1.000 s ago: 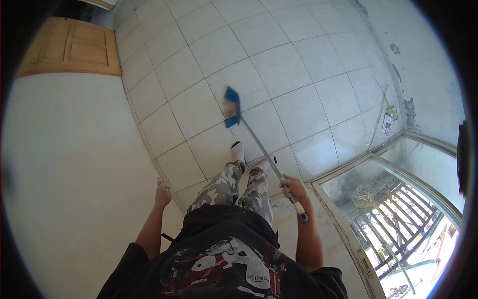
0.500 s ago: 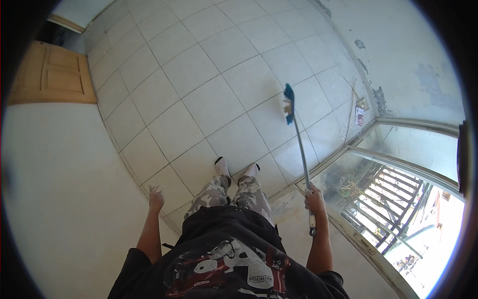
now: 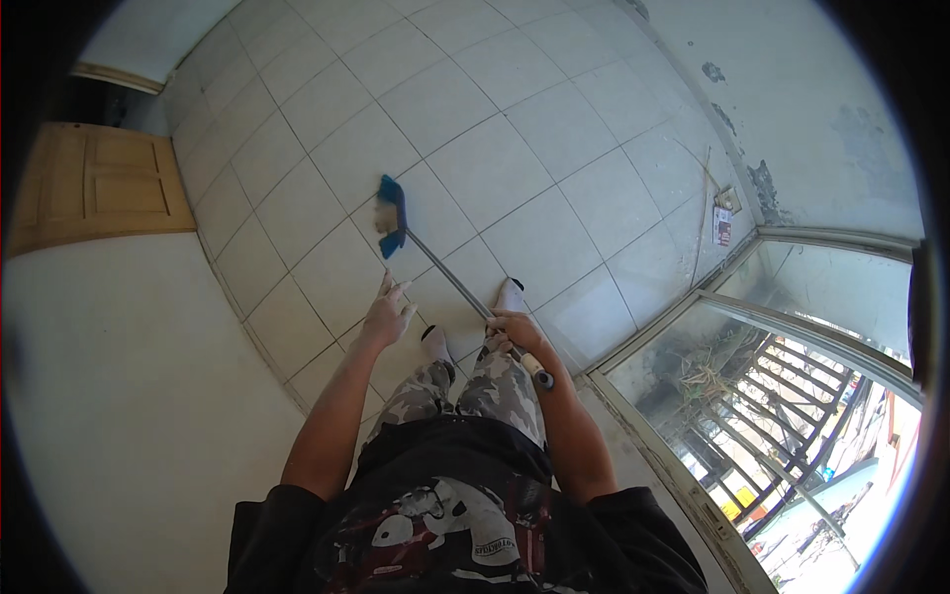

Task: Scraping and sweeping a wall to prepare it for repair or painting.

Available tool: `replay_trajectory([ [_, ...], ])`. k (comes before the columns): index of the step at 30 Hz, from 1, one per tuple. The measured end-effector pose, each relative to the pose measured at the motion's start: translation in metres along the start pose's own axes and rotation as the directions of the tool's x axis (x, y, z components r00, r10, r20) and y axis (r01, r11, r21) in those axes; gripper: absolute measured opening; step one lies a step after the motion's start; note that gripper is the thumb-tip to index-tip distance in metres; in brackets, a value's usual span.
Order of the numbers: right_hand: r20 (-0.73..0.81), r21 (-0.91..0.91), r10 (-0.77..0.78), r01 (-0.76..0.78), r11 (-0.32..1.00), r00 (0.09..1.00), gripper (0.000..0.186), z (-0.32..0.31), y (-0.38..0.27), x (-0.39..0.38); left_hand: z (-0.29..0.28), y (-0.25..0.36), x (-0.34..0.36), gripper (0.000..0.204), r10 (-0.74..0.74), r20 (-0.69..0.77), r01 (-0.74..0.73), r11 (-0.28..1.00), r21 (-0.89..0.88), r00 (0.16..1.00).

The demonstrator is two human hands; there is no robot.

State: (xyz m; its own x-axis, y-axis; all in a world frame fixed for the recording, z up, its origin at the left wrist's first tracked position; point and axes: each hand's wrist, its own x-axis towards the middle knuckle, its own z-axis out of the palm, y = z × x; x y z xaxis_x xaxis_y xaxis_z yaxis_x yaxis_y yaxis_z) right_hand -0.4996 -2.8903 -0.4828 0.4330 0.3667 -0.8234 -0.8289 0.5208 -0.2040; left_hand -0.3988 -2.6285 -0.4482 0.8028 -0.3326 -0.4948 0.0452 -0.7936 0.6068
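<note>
The wooden door [image 3: 94, 193] stood at the far left, beside the white wall [image 3: 129, 396]. The left hand [image 3: 388, 315] hung released, fingers spread, touching nothing, just left of the broom [image 3: 445, 272]. The broom's blue head [image 3: 392, 217] rested on the tiled floor [image 3: 515, 168], far-left of the grip, its long axis running from there near-right to the right hand [image 3: 513, 331], clenched around the handle near its end. Litter [image 3: 723, 226] lay in the far right corner.

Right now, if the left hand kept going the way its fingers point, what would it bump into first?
Probably the broom head. The open left hand points up the picture toward it, with only tiled floor showing between. Depth is unclear, so it might pass above the blue bristles.
</note>
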Motion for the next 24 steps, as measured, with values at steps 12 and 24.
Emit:
replay_trajectory([
  [12, -0.660, -0.291, -0.248, 0.063, 0.955, 0.709, 0.015, -0.244, -0.083, -0.201, -0.022, -0.047, -0.030, 0.038, -0.107, -0.106, 0.120, 0.985, 0.121, 0.989],
  [24, -0.438, -0.014, -0.070, 0.072, 0.997, 0.896, 0.036, -0.137, -0.052, -0.237, -0.038, -0.091, -0.093, 0.037, -0.551, 0.012, 0.540, 0.822, 0.179, 0.835],
])
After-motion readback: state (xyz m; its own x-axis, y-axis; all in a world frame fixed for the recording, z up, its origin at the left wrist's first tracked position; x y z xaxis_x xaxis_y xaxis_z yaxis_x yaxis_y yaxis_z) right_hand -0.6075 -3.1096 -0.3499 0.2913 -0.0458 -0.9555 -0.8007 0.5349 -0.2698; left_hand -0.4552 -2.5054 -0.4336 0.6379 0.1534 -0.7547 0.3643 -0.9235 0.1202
